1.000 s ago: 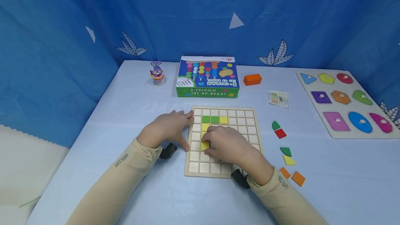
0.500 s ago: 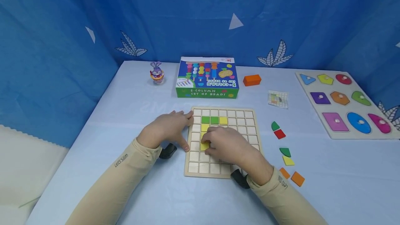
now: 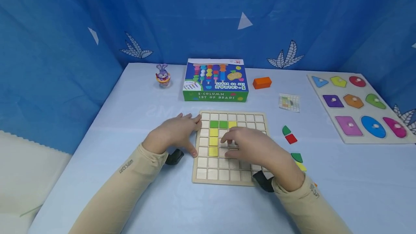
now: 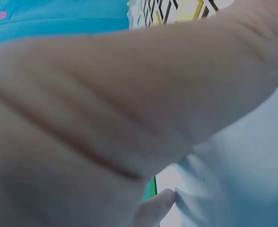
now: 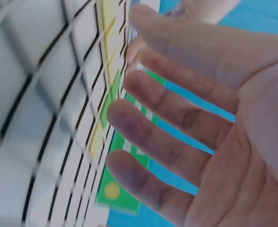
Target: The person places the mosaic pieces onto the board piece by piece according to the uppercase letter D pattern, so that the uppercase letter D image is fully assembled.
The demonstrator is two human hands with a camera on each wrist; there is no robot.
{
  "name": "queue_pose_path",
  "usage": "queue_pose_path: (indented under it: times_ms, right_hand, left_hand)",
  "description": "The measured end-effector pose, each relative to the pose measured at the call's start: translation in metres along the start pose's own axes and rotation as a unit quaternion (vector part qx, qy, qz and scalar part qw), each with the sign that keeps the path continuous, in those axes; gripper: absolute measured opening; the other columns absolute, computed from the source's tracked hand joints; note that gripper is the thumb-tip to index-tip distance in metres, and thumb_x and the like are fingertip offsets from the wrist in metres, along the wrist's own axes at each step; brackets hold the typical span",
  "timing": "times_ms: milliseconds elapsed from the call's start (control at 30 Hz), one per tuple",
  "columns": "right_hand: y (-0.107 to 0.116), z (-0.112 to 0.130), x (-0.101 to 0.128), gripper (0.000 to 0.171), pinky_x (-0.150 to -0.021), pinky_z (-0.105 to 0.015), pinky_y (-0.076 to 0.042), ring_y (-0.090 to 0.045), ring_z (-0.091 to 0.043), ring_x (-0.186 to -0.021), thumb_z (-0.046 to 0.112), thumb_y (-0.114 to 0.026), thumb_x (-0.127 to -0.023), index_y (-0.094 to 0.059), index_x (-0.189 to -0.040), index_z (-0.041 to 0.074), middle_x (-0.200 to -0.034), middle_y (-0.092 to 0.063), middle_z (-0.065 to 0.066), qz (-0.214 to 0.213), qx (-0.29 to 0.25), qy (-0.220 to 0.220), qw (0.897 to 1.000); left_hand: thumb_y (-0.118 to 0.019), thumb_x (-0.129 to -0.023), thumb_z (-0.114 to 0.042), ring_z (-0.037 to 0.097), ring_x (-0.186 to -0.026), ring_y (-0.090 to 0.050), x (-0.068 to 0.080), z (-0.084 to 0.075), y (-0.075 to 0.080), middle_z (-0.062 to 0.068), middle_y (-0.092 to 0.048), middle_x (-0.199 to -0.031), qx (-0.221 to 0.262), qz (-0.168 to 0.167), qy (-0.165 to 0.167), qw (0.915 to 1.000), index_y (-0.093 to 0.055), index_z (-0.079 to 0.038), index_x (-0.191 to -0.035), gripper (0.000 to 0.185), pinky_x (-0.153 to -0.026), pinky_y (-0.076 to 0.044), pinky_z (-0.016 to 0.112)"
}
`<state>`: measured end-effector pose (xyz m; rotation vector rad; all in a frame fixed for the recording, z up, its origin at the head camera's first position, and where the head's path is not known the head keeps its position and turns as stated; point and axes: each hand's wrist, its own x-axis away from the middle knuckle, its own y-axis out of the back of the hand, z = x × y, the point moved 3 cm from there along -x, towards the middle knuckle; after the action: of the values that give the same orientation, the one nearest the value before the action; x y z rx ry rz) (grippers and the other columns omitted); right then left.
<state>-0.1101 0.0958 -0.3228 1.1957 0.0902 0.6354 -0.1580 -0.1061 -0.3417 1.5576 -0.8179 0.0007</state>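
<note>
A wooden grid board lies in the middle of the table. Two green tiles and a yellow tile sit in its second row, and three yellow tiles run down a column below. My left hand rests flat on the table, its fingers touching the board's left edge. My right hand hovers over the board's middle with loose, straight fingers and holds nothing; the right wrist view shows its empty palm over the grid. The left wrist view shows only skin.
Loose tiles lie right of the board: green, red, green, yellow. A bead-set box, an orange block, a rabbit toy and a pattern card stand behind. A shape puzzle board lies far right.
My right hand has lifted off the lowest yellow tile in the column and moved right over the board's middle. The left hand has not moved.
</note>
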Motion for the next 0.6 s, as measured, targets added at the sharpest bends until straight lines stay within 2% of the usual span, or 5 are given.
queue_pose_path:
  times_ms: [300,433,600]
  right_hand:
    - [0.009,-0.041,0.037,0.039,-0.085,-0.035,-0.056,-0.060,-0.015,-0.095,0.027,-0.087,-0.081,-0.075,-0.116,0.017,-0.102,-0.067,0.006,0.049,-0.016,-0.056,0.997]
    - [0.012,-0.061,0.058,0.044,-0.083,-0.037,-0.056,-0.059,-0.014,-0.093,0.032,-0.088,-0.078,-0.074,-0.117,0.018,-0.101,-0.065,0.006,0.063,-0.023,-0.078,0.995]
    - [0.011,-0.082,0.079,0.052,-0.082,-0.041,-0.057,-0.059,-0.017,-0.093,0.034,-0.092,-0.071,-0.074,-0.117,0.019,-0.101,-0.065,0.004,0.083,-0.026,-0.122,0.989]
  left_hand:
    - [-0.088,-0.070,-0.051,0.032,-0.152,-0.011,-0.001,0.003,-0.003,0.001,-0.013,-0.167,0.026,-0.001,-0.002,0.9997,-0.035,-0.015,-0.158,0.108,-0.122,-0.008,0.046]
    - [-0.088,-0.070,-0.051,0.032,-0.152,-0.011,-0.002,0.003,-0.004,0.000,-0.012,-0.167,0.030,-0.002,-0.005,0.9995,-0.035,-0.015,-0.158,0.109,-0.122,-0.008,0.047]
    - [-0.088,-0.069,-0.051,0.032,-0.152,-0.010,-0.003,0.003,-0.003,0.001,-0.012,-0.167,0.033,0.001,-0.004,0.9994,-0.035,-0.014,-0.158,0.110,-0.122,-0.008,0.046]
